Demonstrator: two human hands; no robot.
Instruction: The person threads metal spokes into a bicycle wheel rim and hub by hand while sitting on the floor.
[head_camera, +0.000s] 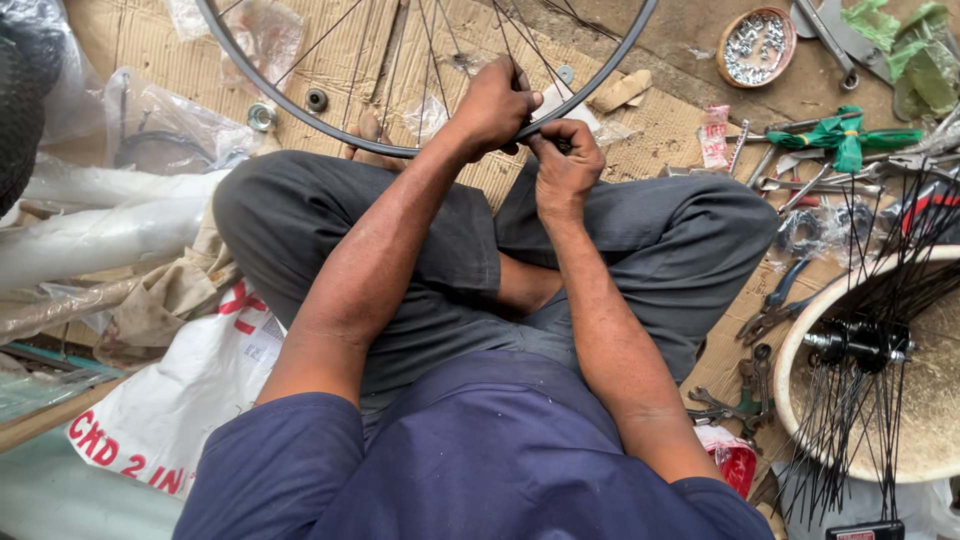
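Observation:
I sit cross-legged on cardboard with a bicycle wheel rim (290, 105) resting across my knees, its thin spokes (395, 60) running up out of view. My left hand (493, 105) grips the rim's near edge from above. Just right of it, my right hand (566, 165) is closed with its fingertips pinched at the rim, apparently on a small spoke nipple or tool that is mostly hidden. The two hands almost touch.
A round bowl of small metal parts (756, 45) sits at the far right. Wrenches and green-wrapped tools (845, 140) lie on the right, pliers (775, 310) nearer. A pale basin (930, 420) holds a hub with loose spokes (860, 342). Plastic-wrapped items (90, 230) lie on the left.

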